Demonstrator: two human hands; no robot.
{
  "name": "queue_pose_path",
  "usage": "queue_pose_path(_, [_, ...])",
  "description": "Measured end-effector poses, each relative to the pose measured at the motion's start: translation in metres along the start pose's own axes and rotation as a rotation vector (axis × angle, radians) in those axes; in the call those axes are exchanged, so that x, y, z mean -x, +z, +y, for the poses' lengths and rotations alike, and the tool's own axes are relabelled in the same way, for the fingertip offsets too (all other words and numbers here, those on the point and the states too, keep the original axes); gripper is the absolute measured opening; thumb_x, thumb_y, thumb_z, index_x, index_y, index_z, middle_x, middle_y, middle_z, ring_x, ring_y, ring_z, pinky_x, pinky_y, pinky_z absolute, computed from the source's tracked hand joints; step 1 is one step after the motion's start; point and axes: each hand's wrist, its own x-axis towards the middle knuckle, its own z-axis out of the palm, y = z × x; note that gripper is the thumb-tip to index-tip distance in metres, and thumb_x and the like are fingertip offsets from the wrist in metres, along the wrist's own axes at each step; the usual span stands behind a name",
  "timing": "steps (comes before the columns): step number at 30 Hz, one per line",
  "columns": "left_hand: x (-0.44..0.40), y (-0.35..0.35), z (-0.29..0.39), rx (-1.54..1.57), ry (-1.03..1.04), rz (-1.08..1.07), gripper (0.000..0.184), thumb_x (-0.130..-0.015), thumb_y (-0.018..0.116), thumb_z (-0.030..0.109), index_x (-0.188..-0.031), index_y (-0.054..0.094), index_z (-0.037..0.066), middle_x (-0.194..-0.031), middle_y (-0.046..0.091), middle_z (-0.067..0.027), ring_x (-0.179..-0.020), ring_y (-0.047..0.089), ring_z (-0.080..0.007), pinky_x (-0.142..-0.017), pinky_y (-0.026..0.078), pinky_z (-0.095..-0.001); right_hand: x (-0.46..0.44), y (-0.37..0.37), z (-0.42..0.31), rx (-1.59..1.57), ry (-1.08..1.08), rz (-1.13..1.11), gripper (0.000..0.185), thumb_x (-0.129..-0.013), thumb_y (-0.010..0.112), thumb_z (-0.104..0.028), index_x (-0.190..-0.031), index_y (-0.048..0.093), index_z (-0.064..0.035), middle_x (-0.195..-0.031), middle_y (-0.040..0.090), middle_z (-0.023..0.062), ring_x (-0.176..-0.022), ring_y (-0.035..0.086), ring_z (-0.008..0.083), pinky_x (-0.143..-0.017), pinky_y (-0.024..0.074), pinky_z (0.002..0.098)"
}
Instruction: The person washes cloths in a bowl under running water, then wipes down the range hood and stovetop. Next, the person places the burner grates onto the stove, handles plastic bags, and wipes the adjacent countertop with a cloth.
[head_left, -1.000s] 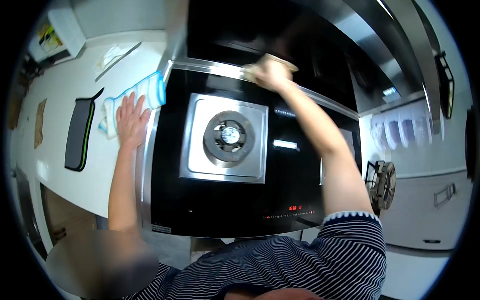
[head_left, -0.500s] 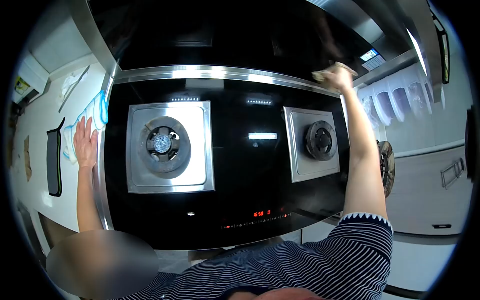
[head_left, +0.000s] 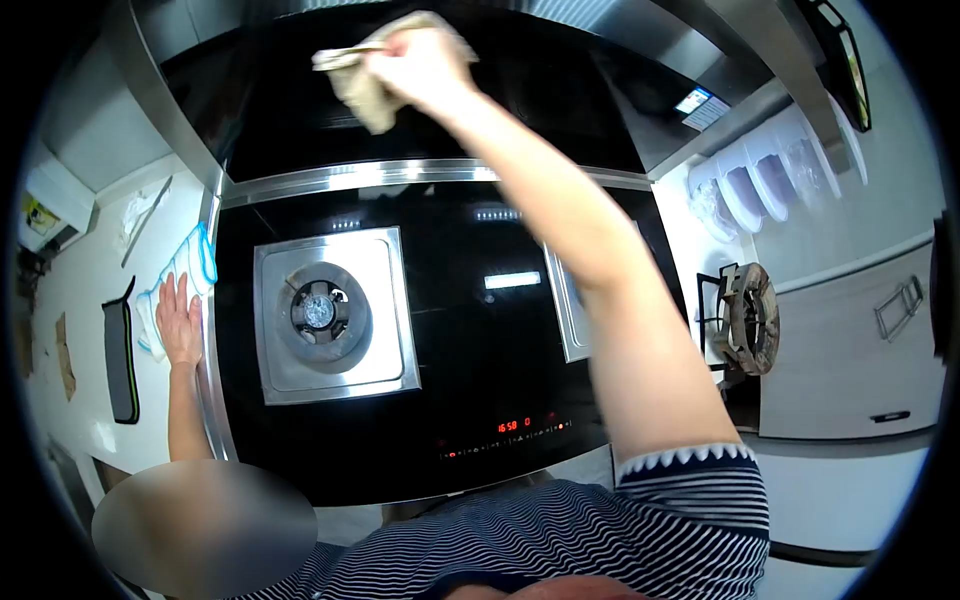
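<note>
On my feed the black cooktop (head_left: 450,345) is filling the middle, and a dark glossy panel (head_left: 560,110) is rising behind it. A pale counter (head_left: 60,280) is running along the left. One square steel burner plate (head_left: 388,370) is lying in the cooktop's left half; the right forearm is partly hiding a second plate (head_left: 570,320). Past the right edge, a grimy pan support (head_left: 752,320) is standing on its side. I am finding the tan cloth (head_left: 368,100) in front of the panel, and my right hand (head_left: 425,68) is clamping it; I am unable to tell whether it is pressing the glass. On the counter, a gray pad (head_left: 121,362) is lying near a blue-edged cloth (head_left: 194,258). Well apart from the right, my left hand (head_left: 180,322) is resting flat on that cloth, gripping nothing, its fingers spreading slightly. A small red display (head_left: 514,426) is glowing near the cooktop's front.
</note>
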Motion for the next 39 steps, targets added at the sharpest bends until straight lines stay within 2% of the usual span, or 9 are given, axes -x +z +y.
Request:
queue_pose_path(7, [-0.001,0.006,-0.003,0.024,0.004,0.018,0.051,-0.093,0.027,0.044,-0.137,0.031,0.018,-0.144,0.024,-0.0077,-0.133,0.019,-0.0278,-0.108,0.013,-0.0411,0.02,-0.125,0.064,0.371,0.027,0.347,0.028,-0.073,0.055,-0.034,-0.072,0.064,-0.008,-0.064,0.061,0.01,-0.059,0.061,0.0204,-0.058,0.0506,0.0318])
queue_pose_path(13, [-0.001,0.008,-0.003,-0.02,0.024,0.052,0.05,-0.093,0.027,0.042,-0.137,0.031,0.018,-0.143,0.025,-0.0081,-0.133,0.02,-0.0272,-0.108,0.015,-0.0408,0.066,-0.313,0.243,0.575,0.465,0.746,0.046,-0.076,0.049,-0.038,-0.102,0.06,-0.0014,-0.101,0.061,0.0202,-0.098,0.058,0.0332,-0.088,0.0429,0.0373])
queue_pose_path(17, [-0.001,0.012,-0.005,-0.018,0.039,0.094,0.048,-0.093,0.03,0.039,-0.136,0.032,0.018,-0.142,0.027,-0.0085,-0.132,0.021,-0.0279,-0.107,0.016,-0.0407,0.093,-0.323,0.282,0.581,0.504,0.844,0.048,-0.08,0.043,-0.039,-0.104,0.057,0.0006,-0.098,0.06,0.0241,-0.095,0.057,0.0387,-0.085,0.0433,0.0395])
queue_pose_path(26, [0.0,0.013,-0.008,0.09,0.063,0.14,0.046,-0.091,0.04,0.034,-0.134,0.036,0.018,-0.141,0.028,-0.0082,-0.131,0.024,-0.0278,-0.106,0.018,-0.0419,0.136,-0.172,0.324,0.324,0.614,0.235,0.028,-0.08,0.053,-0.023,-0.092,0.063,0.0003,-0.087,0.065,0.0153,-0.082,0.063,0.0233,-0.073,0.0486,0.0336])
queue_pose_path(28, [0.0,0.013,-0.006,0.076,0.048,0.129,0.046,-0.091,0.04,0.034,-0.134,0.036,0.02,-0.142,0.028,-0.0082,-0.131,0.023,-0.0276,-0.107,0.017,-0.0427,0.12,-0.097,0.211,0.365,0.676,0.205,0.022,-0.078,0.055,-0.017,-0.091,0.064,-0.0006,-0.081,0.065,0.015,-0.076,0.063,0.0225,-0.071,0.0493,0.0333])
queue_pose_path(30, [0.001,0.01,-0.004,0.066,0.031,0.11,0.046,-0.091,0.04,0.034,-0.135,0.035,0.021,-0.142,0.027,-0.0072,-0.131,0.022,-0.0273,-0.107,0.017,-0.0429,0.105,-0.027,0.179,0.731,0.524,-0.175,0.033,-0.075,0.055,-0.029,-0.078,0.065,0.0021,-0.077,0.064,0.0204,-0.076,0.064,0.029,-0.074,0.0498,0.0359])
queue_pose_path(31, [0.001,0.01,-0.004,0.053,0.023,0.107,0.046,-0.091,0.04,0.035,-0.135,0.035,0.021,-0.142,0.026,-0.0062,-0.132,0.022,-0.0266,-0.107,0.017,-0.0429,0.107,0.015,0.164,0.837,0.361,-0.103,0.03,-0.074,0.054,-0.027,-0.074,0.066,0.0009,-0.077,0.065,0.0202,-0.075,0.064,0.0306,-0.075,0.0498,0.0357])
queue_pose_path(32, [0.001,0.01,-0.004,0.036,0.02,0.105,0.047,-0.091,0.04,0.037,-0.135,0.035,0.021,-0.142,0.027,-0.0057,-0.132,0.022,-0.0259,-0.107,0.017,-0.0431,0.099,0.038,0.126,0.766,0.406,-0.394,0.027,-0.073,0.053,-0.024,-0.075,0.067,-0.0012,-0.081,0.065,0.0182,-0.078,0.064,0.0292,-0.075,0.0498,0.0353])
queue_pose_path(39, [0.002,0.006,-0.002,0.068,-0.002,0.08,0.046,-0.091,0.039,0.039,-0.135,0.035,0.022,-0.143,0.026,-0.0051,-0.133,0.02,-0.0243,-0.108,0.014,-0.0422,0.061,0.219,-0.036,0.585,0.027,-0.532,0.023,-0.075,0.055,-0.014,-0.093,0.066,-0.0054,-0.099,0.063,0.015,-0.095,0.059,0.029,-0.084,0.0451,0.0406])
